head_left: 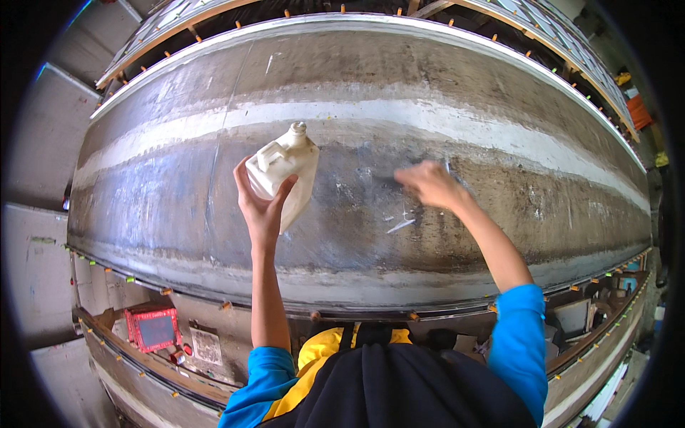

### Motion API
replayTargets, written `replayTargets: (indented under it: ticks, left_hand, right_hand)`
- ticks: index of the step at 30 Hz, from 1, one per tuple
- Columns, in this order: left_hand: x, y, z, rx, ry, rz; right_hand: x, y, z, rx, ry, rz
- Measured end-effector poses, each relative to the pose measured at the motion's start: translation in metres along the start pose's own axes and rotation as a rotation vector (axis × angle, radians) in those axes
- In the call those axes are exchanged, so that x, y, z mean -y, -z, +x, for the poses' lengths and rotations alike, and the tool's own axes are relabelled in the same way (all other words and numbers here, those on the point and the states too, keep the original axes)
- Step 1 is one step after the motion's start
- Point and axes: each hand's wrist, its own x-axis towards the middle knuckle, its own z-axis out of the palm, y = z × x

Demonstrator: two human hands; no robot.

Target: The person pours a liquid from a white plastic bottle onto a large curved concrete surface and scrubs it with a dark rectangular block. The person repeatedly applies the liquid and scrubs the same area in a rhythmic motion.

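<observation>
A white plastic jug with a moulded handle and a narrow neck is held up over the long table, left of its middle. My left hand grips its side, thumb in front and fingers behind; the jug leans with its neck up and to the right. To the right, my right hand is over the tabletop, its fingers curled and partly smeared by motion. A dark blur lies by its fingertips, and whatever it holds cannot be made out. White scraps lie on the surface just below that hand.
The long stained table carries pale bands along its length, with small orange pegs along its edges. Behind it stands a wooden-framed rack. Below the near edge, a red-framed tray sits among clutter. Orange material lies at far right.
</observation>
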Motion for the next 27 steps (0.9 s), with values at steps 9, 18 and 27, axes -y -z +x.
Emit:
replayTargets:
  ticks: [9,18,27]
  left_hand:
    - [-0.032,-0.014,-0.070,-0.107,0.068,-0.021]
    - [-0.052,-0.037,-0.116,-0.183,0.116,-0.179]
    - [-0.044,-0.023,-0.106,-0.152,0.103,-0.124]
  right_hand:
    - [0.044,-0.009,-0.113,-0.247,0.218,-0.010]
    - [0.000,0.025,-0.128,-0.271,-0.702,0.612]
    - [0.063,-0.009,-0.029,-0.122,-0.680,0.804]
